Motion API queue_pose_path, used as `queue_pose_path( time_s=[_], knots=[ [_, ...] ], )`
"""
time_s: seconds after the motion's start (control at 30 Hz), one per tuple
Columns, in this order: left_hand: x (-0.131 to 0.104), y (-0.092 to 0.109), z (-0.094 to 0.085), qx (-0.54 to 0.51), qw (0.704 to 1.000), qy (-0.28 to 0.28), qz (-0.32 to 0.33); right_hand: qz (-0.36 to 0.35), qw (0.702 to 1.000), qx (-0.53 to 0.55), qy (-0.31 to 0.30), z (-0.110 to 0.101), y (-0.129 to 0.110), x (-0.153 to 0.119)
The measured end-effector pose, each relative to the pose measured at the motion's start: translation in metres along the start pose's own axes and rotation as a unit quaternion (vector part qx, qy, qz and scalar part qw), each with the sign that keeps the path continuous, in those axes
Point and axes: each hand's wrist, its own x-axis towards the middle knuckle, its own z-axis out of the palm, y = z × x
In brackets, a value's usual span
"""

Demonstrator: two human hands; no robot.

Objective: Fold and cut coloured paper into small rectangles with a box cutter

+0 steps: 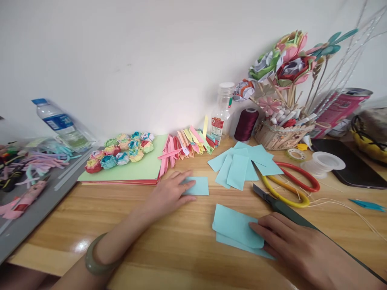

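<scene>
My left hand (175,190) lies over the left end of a small light-blue paper rectangle (199,186), its fingers stretched and apart on the wooden table. My right hand (287,235) pinches the right side of a larger light-blue paper sheet (234,221). Beneath that sheet, the edge of another blue paper piece (229,241) shows; whether I hold it too is hidden. Beyond my hands, several blue paper rectangles (238,171) overlap in a loose fan. A dark-handled craft knife (290,215) passes by my right hand, its blade pointing to the far left.
Scissors (313,183) with red and yellow handles lie right of the fan, near a clear spool (326,163) and a black phone (356,161). At the back stand folded paper strips (187,143), a purple thread cone (246,125) and a flower basket (281,135). Paper flowers (122,151) sit left.
</scene>
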Motion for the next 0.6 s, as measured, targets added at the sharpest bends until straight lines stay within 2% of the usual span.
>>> queue_pose_path(
  time_s=[0.13, 0.2, 0.3, 0.37, 0.47, 0.53, 0.6],
  knots=[
    [0.001, -0.001, 0.010, -0.008, 1.000, 0.007, 0.012, 0.014, 0.999, 0.021, -0.041, -0.004, 0.001, 0.001],
    [0.001, 0.001, 0.013, -0.026, 1.000, 0.016, 0.007, 0.010, 0.999, 0.002, -0.036, -0.005, 0.000, -0.001],
    [0.000, 0.007, 0.013, -0.066, 0.996, 0.045, -0.039, -0.007, 1.000, -0.016, -0.011, -0.004, -0.002, -0.005],
    [0.000, 0.013, 0.009, -0.102, 0.987, 0.081, -0.098, -0.007, 1.000, 0.001, -0.014, -0.003, -0.003, -0.008],
    [0.000, 0.026, 0.002, -0.211, 0.944, 0.132, -0.217, 0.059, 0.998, 0.029, -0.018, 0.002, -0.006, -0.007],
    [0.001, 0.035, 0.000, -0.323, 0.895, 0.145, -0.272, 0.131, 0.991, 0.036, 0.015, 0.005, -0.009, -0.003],
    [0.001, 0.043, 0.001, -0.435, 0.837, 0.137, -0.303, 0.174, 0.981, 0.035, 0.072, 0.007, -0.014, 0.007]
  ],
)
